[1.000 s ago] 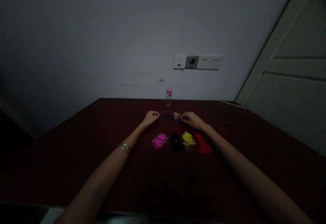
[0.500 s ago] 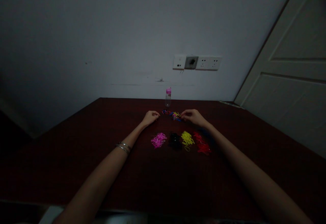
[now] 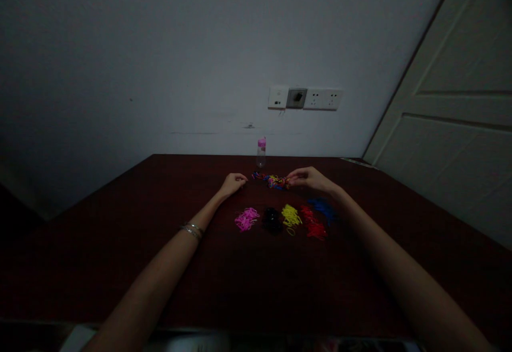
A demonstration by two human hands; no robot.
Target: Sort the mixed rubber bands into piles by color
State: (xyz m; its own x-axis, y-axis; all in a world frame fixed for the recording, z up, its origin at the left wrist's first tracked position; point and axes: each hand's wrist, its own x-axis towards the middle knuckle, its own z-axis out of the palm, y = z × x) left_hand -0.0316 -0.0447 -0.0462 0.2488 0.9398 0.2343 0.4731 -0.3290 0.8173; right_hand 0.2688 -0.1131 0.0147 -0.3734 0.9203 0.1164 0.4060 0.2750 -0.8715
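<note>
Nearest us, our two bare forearms reach forward over the dark red-brown wooden table [image 3: 120,245], the left wrist carrying thin silver bangles [image 3: 192,230]. Beyond them lies a row of small sorted heaps of elastic bands: pink heap [image 3: 247,218], black heap [image 3: 272,220], yellow heap [image 3: 290,216], red heap [image 3: 313,223] and blue heap [image 3: 322,207], running from 9 o'clock to 3 o'clock. Farther on, our left hand [image 3: 232,183] rests on the table, fingers curled loosely inward; whether it holds anything we cannot tell. Our right hand [image 3: 310,179], at 3 o'clock of the unsorted multicoloured band pile [image 3: 273,181], has fingertips pinched at the pile's edge. At 12 o'clock stands a small clear bottle with pink cap [image 3: 261,152], before the white wall sockets [image 3: 304,98].
</note>
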